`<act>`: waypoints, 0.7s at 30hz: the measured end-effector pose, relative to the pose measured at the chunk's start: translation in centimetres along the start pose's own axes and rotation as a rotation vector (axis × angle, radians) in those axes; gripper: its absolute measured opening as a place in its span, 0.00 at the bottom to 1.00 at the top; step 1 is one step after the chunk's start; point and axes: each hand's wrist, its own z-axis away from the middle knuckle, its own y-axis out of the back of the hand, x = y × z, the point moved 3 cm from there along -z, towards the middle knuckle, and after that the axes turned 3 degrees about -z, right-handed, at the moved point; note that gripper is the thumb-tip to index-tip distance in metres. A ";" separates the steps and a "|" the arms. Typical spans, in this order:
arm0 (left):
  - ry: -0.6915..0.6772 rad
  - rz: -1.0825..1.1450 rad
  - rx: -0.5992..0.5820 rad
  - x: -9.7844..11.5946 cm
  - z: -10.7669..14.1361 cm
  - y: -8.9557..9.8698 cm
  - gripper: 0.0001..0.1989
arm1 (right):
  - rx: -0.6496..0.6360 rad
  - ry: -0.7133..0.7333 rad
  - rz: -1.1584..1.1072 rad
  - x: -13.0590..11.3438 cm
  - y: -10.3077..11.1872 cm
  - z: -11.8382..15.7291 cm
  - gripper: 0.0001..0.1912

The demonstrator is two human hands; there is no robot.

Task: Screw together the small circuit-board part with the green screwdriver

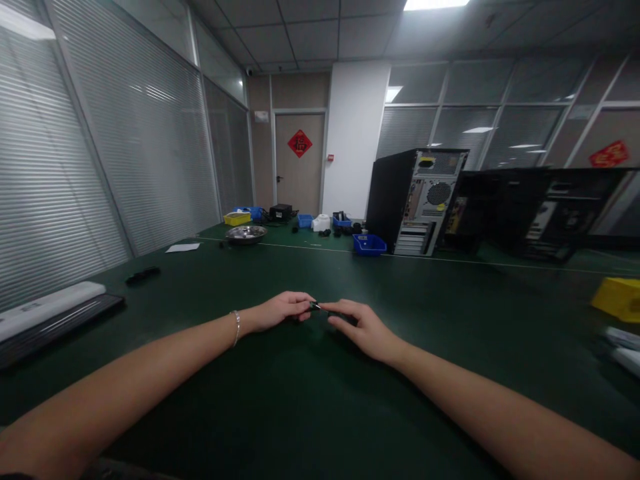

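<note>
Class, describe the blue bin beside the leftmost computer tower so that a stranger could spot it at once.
On the green table, find the leftmost black computer tower, whose round fan grille faces the viewer. Just left of its base sits an open blue bin. Other blue bins stand farther back; this one is nearest the viewer.

- An office equipped as an electronics workshop is suggested by a black computer tower (420, 203) stood on a broad green worktable (285, 267).
- More computer cases (530, 207) are ranged right of the tower.
- A blue bin (369, 248) is placed just left of it.
- Blind-covered glass partitions (140, 133) are seen well left of it.
</note>
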 end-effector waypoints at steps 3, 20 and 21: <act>0.009 0.040 0.061 -0.2 0.0 0.1 0.16 | 0.017 -0.019 0.008 -0.3 0.0 0.0 0.18; -0.047 0.142 0.114 -0.2 -0.1 0.5 0.15 | 0.017 -0.007 -0.052 0.1 0.0 -0.1 0.18; -0.047 0.161 0.134 -0.3 -0.1 0.6 0.15 | 0.034 -0.008 -0.052 0.2 0.0 -0.1 0.18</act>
